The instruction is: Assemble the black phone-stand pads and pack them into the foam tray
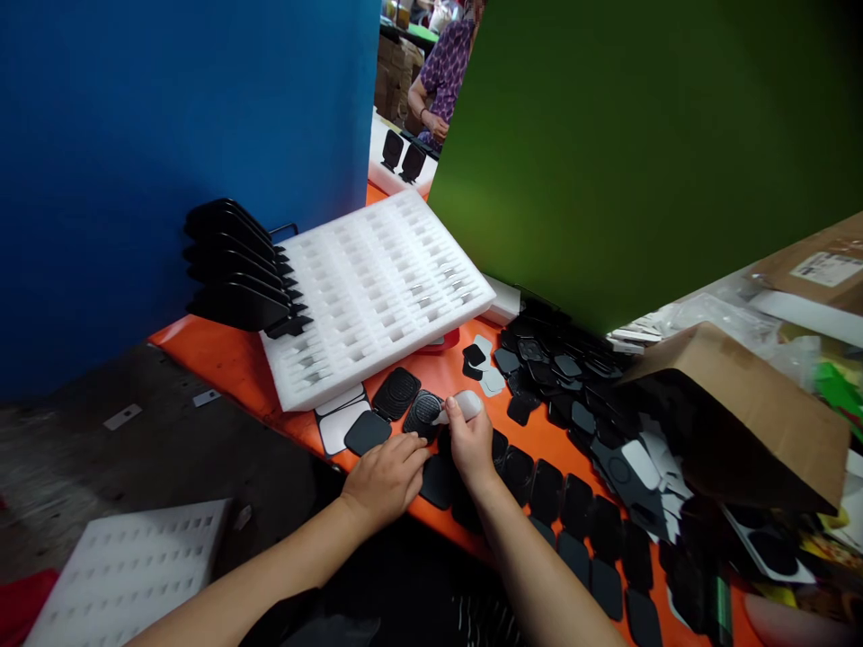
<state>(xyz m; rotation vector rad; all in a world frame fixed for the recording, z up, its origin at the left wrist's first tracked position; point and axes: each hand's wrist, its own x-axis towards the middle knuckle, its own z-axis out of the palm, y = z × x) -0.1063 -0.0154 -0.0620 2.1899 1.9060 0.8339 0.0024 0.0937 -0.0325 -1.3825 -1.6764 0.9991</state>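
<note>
My right hand (470, 442) is closed around a small white squeeze bottle (467, 406). Its narrow nozzle points left, over a black rounded plate with a ridged oval face (423, 410). My left hand (387, 478) rests at the near edge of that plate, fingers lying close together and nothing visibly gripped. Just left of it are a similar ridged black plate (397, 392) and a smooth black plate (368, 434). Rows of black plates (547, 491) run along the orange table edge to the right, partly hidden by my right arm.
Behind my hands, a slotted white foam tray (378, 288) holds several upright black pieces (235, 270) at its left end. A heap of black parts (546, 359) and a cardboard box (742, 404) stand right. Blue (189, 135) and green panels (640, 135) flank a person (445, 81) beyond.
</note>
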